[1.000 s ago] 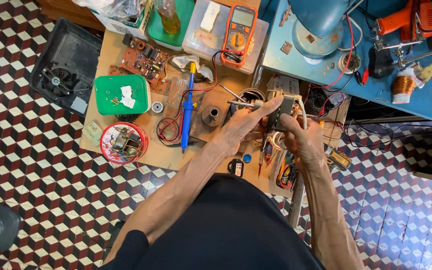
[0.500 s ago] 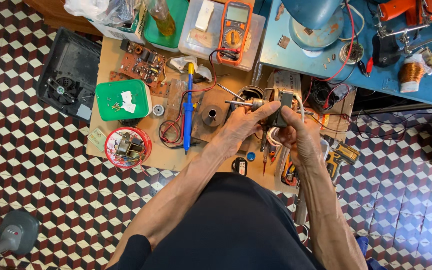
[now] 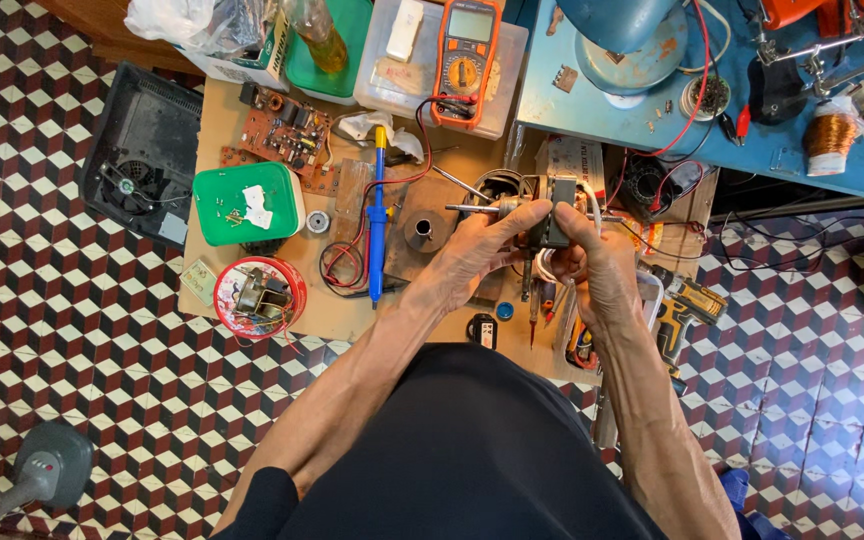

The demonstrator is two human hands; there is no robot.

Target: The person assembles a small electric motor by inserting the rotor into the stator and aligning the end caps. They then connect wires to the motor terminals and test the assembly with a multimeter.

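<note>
- Motor (image 3: 542,205), small, dark laminated core w/ metal shaft (image 3: 472,208) sticking out to the left: held up over the middle of the desk (image 3: 352,318), between both hands.
- Head view, hands: left hand (image 3: 472,255) wraps the motor's shaft side from below, thumb stretched up along the shaft end; clenched on it. Right hand (image 3: 602,265) grips the core's other side, fingers curled round it; white wires loop out betw. the two hands.
- Head view, desk left part: blue soldering iron (image 3: 378,215) lies lengthwise just left of the left hand, red wire coiled beside it. Green box (image 3: 247,203) w/ white scraps on its lid sits further left; red round tin (image 3: 260,297) w/ a metal part inside, near the desk's front edge. Brown circuit board (image 3: 287,135) behind the green box.
- Head view, back: orange multimeter (image 3: 466,60) rests on a clear plastic box, red lead running down toward the motor.
- Head view, right: yellow-black drill (image 3: 687,300) lies by the right wrist. Blue bench (image 3: 752,110) beyond, w/ a copper wire spool (image 3: 832,135) on it.
- Floor: checkered red-white-black tiles (image 3: 72,330); black fan housing (image 3: 142,165) lies on it left of the desk.
</note>
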